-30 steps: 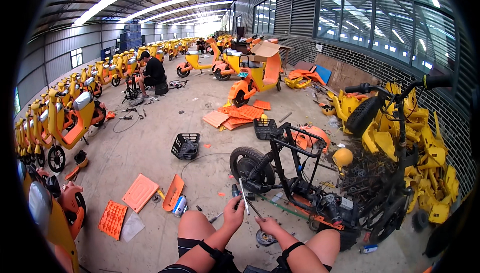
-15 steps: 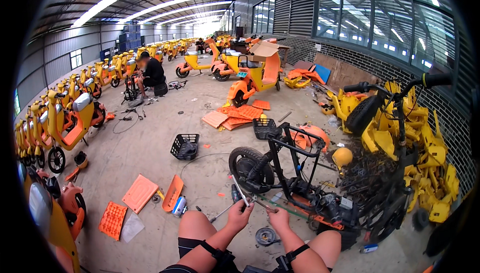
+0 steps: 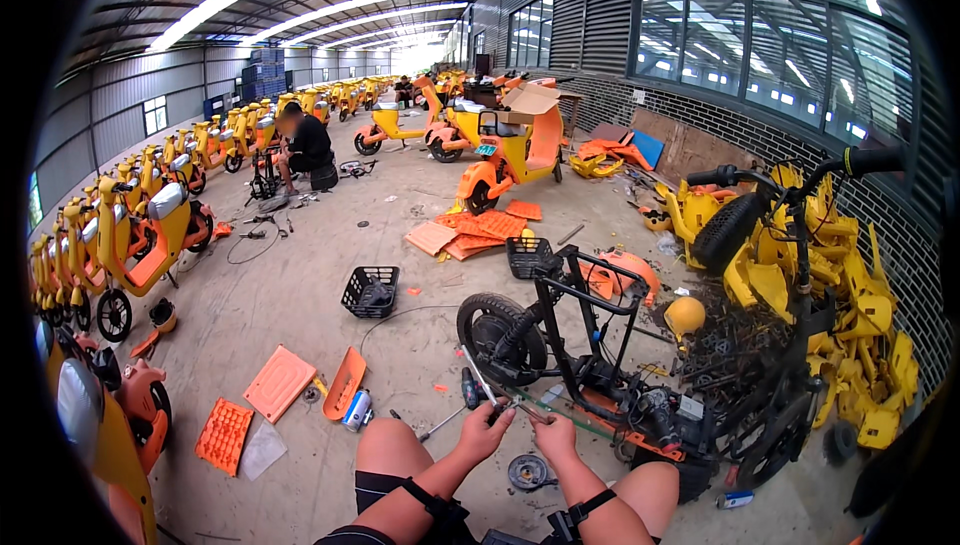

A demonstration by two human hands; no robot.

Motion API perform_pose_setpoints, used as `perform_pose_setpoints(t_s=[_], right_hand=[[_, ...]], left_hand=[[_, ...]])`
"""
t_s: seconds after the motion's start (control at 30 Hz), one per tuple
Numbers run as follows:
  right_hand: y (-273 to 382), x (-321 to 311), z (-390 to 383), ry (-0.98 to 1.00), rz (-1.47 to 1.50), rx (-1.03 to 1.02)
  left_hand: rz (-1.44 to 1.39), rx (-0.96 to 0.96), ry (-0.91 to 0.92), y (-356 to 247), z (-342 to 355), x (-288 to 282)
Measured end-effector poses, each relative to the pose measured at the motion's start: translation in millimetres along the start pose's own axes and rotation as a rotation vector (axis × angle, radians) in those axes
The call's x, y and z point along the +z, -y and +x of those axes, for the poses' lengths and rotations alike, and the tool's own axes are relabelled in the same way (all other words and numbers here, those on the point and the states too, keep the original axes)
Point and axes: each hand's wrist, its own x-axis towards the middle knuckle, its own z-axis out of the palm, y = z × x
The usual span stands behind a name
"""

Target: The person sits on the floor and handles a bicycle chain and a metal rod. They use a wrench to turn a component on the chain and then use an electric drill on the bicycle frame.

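Observation:
My left hand (image 3: 484, 431) is closed around a long silver metal bar-like tool (image 3: 476, 373), which slants up and away toward the rear wheel (image 3: 501, 339) of a stripped black scooter frame (image 3: 545, 315). Close to its right, my right hand (image 3: 554, 435) pinches a thin, dark metal tool (image 3: 531, 412) whose tip points at the left hand's fingers; its exact kind is too small to make out. Both hands are above the floor between my knees. Beyond the left hand lie a dark green and black power tool (image 3: 469, 387) and a long screwdriver (image 3: 441, 425).
A round metal part (image 3: 528, 472) lies below my hands. Left of my knee are a spray can (image 3: 357, 411) and orange panels (image 3: 275, 385). Black baskets (image 3: 370, 292) stand ahead; yellow body panels (image 3: 870, 345) pile up at right. A person (image 3: 303, 145) crouches farther off among rows of scooters.
Both hands stay close together with the same tools. The right hand and its tool have shifted very slightly left and up.

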Motion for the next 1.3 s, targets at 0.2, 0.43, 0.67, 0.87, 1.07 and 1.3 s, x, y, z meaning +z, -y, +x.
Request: perform_pose_setpoints(t_s=[0.2, 0.43, 0.67, 0.87, 1.07, 1.3], right_hand=[[16, -10, -9, 0.017, -0.028, 0.019], [6, -6, -7, 0.003, 0.04, -0.003], [9, -4, -12, 0.061, 0.128, 0.021], [31, -10, -23, 0.076, 0.176, 0.02], [41, -14, -27, 0.071, 0.206, -0.027], [47, -13, -29, 0.103, 0.23, -0.034]], left_hand=[[0.126, -0.049, -0.001, -15, -3, -1], [0.065, -0.016, 0.013, -4, 0, -1], [-0.154, -0.071, 0.149, -26, 2, -8], [-0.223, -0.076, 0.128, -19, 3, -15], [-0.293, -0.15, 0.101, -13, 8, -15], [-0.285, -0.114, 0.109, -5, 13, -23]])
